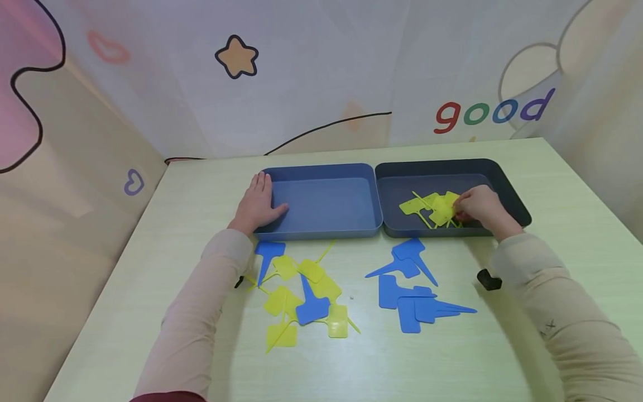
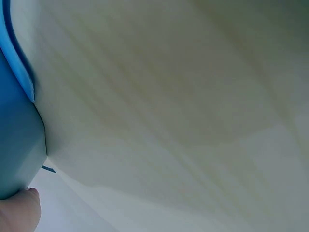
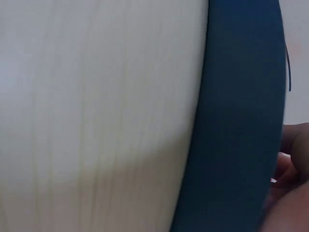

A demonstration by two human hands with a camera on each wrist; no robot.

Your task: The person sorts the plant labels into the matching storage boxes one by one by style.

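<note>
My left hand (image 1: 258,205) rests over the left rim of the blue tray (image 1: 326,232), fingers straight and thumb spread over the inside. In the left wrist view only a bit of the hand shows beside the tray's corner. Over at the right, my right hand (image 1: 481,206) reaches into the dark grey tray (image 1: 489,167), its curled fingers pinching a yellow plant label (image 1: 456,211) at the edge of a pile of yellow plant labels (image 1: 441,212). The fingertips are partly hidden. In the right wrist view, the tray's wall (image 3: 236,121) covers most of that hand.
In front of the blue tray lie mixed yellow plant labels (image 1: 282,336) and blue plant labels (image 1: 312,310). Several more blue plant labels (image 1: 409,318) overlap nearer the dark tray. A small black object (image 1: 489,280) is by the right sleeve. A printed curtain (image 1: 321,72) hangs behind the table.
</note>
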